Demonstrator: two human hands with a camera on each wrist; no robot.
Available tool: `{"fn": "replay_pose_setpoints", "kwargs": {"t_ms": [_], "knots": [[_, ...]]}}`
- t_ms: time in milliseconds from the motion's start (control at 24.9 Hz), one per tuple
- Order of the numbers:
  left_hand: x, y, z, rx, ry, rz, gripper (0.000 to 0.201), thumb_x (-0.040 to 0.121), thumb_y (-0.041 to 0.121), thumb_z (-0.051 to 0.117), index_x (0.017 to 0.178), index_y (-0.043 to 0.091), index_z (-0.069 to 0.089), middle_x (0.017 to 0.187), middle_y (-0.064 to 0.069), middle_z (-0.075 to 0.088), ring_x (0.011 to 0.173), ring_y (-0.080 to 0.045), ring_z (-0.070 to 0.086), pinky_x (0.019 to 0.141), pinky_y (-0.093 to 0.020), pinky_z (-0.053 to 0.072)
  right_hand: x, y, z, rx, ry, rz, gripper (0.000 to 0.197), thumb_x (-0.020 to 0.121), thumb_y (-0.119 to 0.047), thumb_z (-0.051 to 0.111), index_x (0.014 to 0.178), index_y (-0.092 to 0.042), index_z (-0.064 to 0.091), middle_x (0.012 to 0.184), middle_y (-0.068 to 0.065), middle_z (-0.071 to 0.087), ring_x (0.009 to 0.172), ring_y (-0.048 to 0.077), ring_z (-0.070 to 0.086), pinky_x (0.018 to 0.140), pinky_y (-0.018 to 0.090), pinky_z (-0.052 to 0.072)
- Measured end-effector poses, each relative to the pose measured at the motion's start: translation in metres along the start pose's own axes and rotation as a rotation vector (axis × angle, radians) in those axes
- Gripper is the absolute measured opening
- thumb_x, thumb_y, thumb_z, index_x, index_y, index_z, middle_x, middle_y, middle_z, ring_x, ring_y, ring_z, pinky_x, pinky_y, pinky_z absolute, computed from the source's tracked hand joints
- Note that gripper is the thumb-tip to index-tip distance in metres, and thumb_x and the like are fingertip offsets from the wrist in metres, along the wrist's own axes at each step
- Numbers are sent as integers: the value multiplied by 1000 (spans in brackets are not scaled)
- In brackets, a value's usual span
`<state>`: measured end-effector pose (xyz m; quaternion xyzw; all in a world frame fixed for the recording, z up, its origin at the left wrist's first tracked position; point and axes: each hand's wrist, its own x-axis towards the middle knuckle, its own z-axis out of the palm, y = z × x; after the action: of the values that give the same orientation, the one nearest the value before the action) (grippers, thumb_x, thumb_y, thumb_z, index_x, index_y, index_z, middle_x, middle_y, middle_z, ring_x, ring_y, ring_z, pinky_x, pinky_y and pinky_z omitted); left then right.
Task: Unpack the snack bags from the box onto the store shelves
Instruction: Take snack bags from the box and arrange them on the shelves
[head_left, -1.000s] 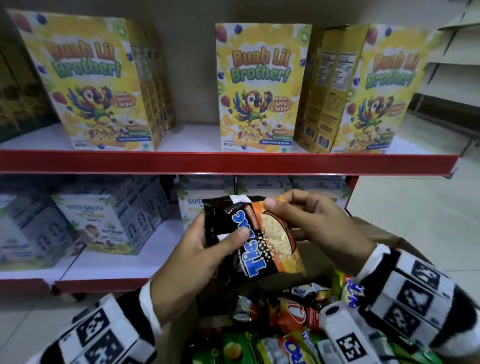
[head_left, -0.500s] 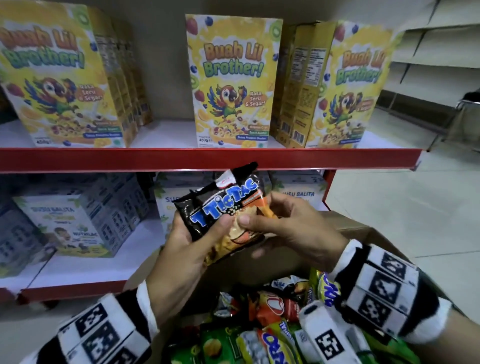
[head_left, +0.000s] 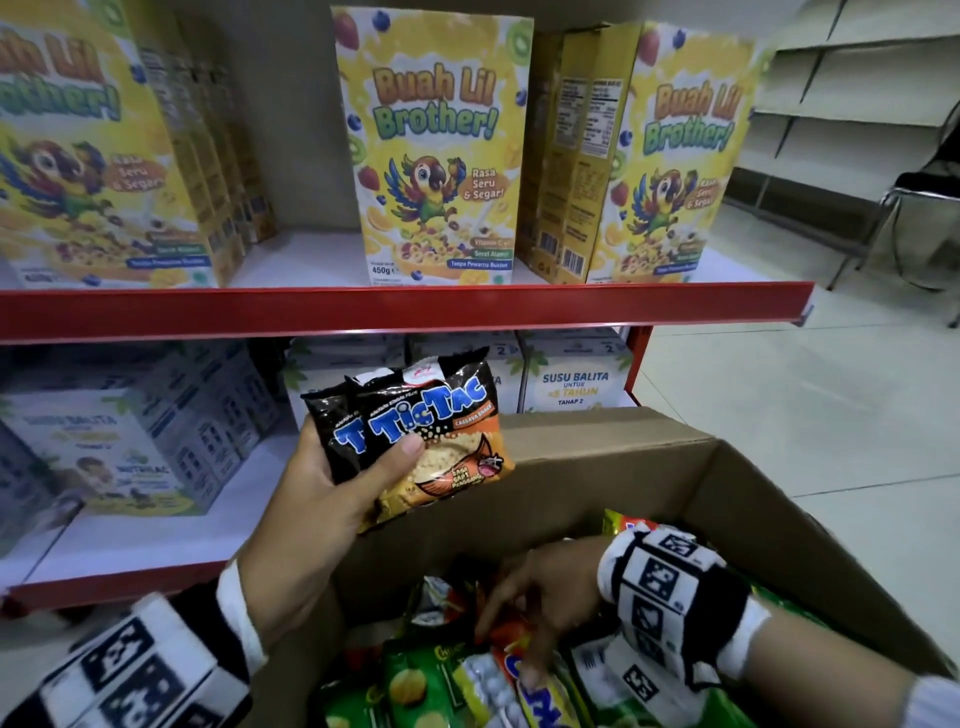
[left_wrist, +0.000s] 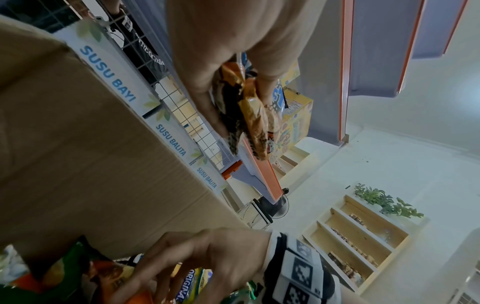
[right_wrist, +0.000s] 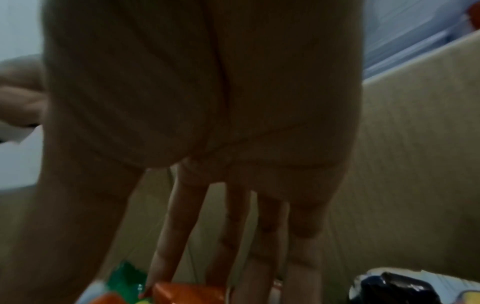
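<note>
Head view: the left hand (head_left: 317, 499) holds two black-and-orange glossy plastic TicTac snack bags (head_left: 415, 436) stacked one behind the other, thumb pressed across the front and fingers curled behind. The bags stand roughly upright, long axis near vertical and tipped a little toward one o'clock, just in front of the red-edged lower white store shelf (head_left: 135, 525) that carries pale milk cartons (head_left: 119, 447). From these bags, the open brown cardboard box (head_left: 623, 483) lies at five o'clock, with many coloured snack packets (head_left: 441, 680) heaped inside. The right hand (head_left: 540, 597) is down in that heap, fingers spread and pointing toward seven o'clock, tips on a red-and-yellow packet (head_left: 519, 660); nothing is clasped yet. Yellow parrot-printed cereal boxes (head_left: 431, 150) fill the shelf above.

Left wrist view: the left hand (left_wrist: 233, 61) is clamped on the orange-and-black bags (left_wrist: 249, 115), which hang edge-on toward six o'clock. The right hand (left_wrist: 197, 253) sits at the bottom, fingers loosely bent over the packets.

Right wrist view: the right hand (right_wrist: 207, 123) shows straight, slightly parted fingers reaching toward six o'clock onto an orange wrapper (right_wrist: 187, 292) against the cardboard wall (right_wrist: 402, 164).

The right hand appears nearer the next packet, directly beneath its fingertips; the left is nearer the shelf.
</note>
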<state>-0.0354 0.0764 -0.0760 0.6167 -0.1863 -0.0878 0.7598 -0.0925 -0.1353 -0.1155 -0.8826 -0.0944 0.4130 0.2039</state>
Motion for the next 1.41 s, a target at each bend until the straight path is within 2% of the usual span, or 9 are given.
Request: {"fn": "replay_pose_setpoints", "kwargs": {"t_ms": [161, 282, 442, 603, 684, 885, 1046, 1247, 1408], "knots": [[-1, 3, -1, 26, 22, 20, 59, 58, 33, 79, 113, 20, 61, 103, 4, 74, 96, -11, 70, 72, -16, 55, 3, -2, 7, -112, 84, -65, 44, 71, -31, 82, 111, -31, 64, 120, 0, 54, 117, 21, 50, 99, 37, 45], [-1, 5, -3, 1, 55, 11, 60, 55, 32, 81, 111, 18, 63, 103, 1, 74, 97, -15, 70, 80, -27, 55, 0, -2, 9, -85, 131, -142, 34, 69, -23, 83, 99, -20, 67, 111, 7, 58, 106, 23, 55, 91, 36, 49], [0, 5, -7, -34, 120, 19, 69, 51, 32, 83, 115, 17, 61, 106, 0, 73, 101, -19, 69, 89, -37, 51, -20, -1, -8, 65, 247, -202, 22, 74, -16, 80, 77, -24, 60, 78, -6, 58, 72, 7, 53, 66, 20, 44], [1, 8, -10, -35, 167, 50, 61, 60, 29, 80, 116, 18, 60, 107, 2, 73, 100, -15, 69, 93, -39, 51, -65, -1, -47, 795, 530, -418, 27, 79, 5, 68, 100, -1, 53, 94, 16, 70, 81, 17, 67, 68, 23, 54], [2, 8, -10, -78, 166, 34, 61, 59, 28, 79, 116, 21, 59, 109, 2, 73, 104, -18, 68, 91, -41, 52, -81, -3, -61, 1029, 624, -558, 38, 75, 3, 64, 111, -5, 55, 103, 13, 72, 89, 22, 70, 71, 28, 57], [0, 7, 3, -191, 69, -25, 63, 58, 31, 79, 116, 18, 59, 110, -6, 72, 100, -31, 69, 76, -43, 57, -72, -35, -63, 1066, 795, -649, 39, 75, -11, 64, 114, -8, 63, 110, 14, 70, 95, 27, 69, 80, 38, 59], [1, 14, 6, -278, -69, -97, 77, 48, 48, 88, 114, 17, 62, 103, -8, 74, 86, -26, 73, 63, -38, 58, -60, -53, -54, 1028, 918, -617, 29, 74, -7, 66, 103, -4, 60, 98, 11, 70, 84, 18, 69, 71, 30, 60], [0, 14, 8, -222, -99, -29, 37, 70, 19, 72, 107, 19, 68, 100, -7, 75, 85, -20, 73, 58, -25, 56, -52, -61, -44, 1053, 876, -652, 51, 66, -11, 76, 113, -6, 56, 104, 9, 72, 93, 22, 71, 72, 27, 57], [0, 14, 8, -238, -82, -36, 41, 70, 26, 69, 110, 16, 65, 103, -9, 74, 89, -23, 72, 61, -27, 57, -46, -57, -46, 999, 950, -611, 58, 60, -11, 79, 111, -10, 51, 107, 12, 70, 95, 25, 70, 75, 31, 58]]}}
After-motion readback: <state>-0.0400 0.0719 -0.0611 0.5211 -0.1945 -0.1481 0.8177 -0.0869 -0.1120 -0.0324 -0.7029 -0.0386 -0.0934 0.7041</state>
